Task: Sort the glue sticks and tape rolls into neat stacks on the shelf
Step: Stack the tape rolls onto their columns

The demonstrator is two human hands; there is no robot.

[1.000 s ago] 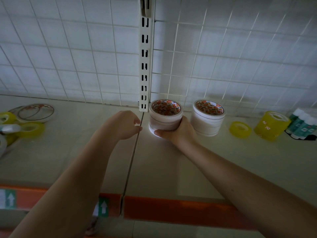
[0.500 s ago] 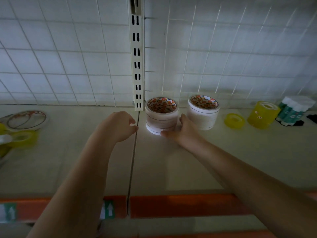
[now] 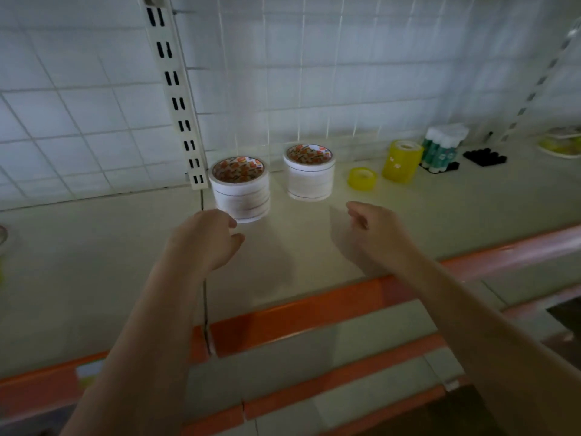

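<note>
Two stacks of white tape rolls stand on the cream shelf (image 3: pixel 94 247) near the back grid: the left stack (image 3: pixel 240 190) and the right stack (image 3: pixel 309 173). To their right lie a single yellow tape roll (image 3: pixel 362 178), a tall stack of yellow tape rolls (image 3: pixel 401 162) and a bundle of green-and-white glue sticks (image 3: pixel 441 149). My left hand (image 3: pixel 206 240) hovers just in front of the left white stack, fingers loosely curled, holding nothing. My right hand (image 3: pixel 374 234) hangs in front of the right white stack, apart from it, fingers loosely curled and holding nothing.
A slotted white upright (image 3: pixel 176 96) runs up the wire grid behind the left stack. Black caps or small parts (image 3: pixel 484 157) lie beside the glue sticks, and a plate-like item (image 3: pixel 559 144) sits at the far right. An orange strip (image 3: pixel 314 313) edges the shelf front.
My right hand has let go of the left white stack and pulled back to the right. The view has swung right, putting the loose rolls at the far left out of view.
</note>
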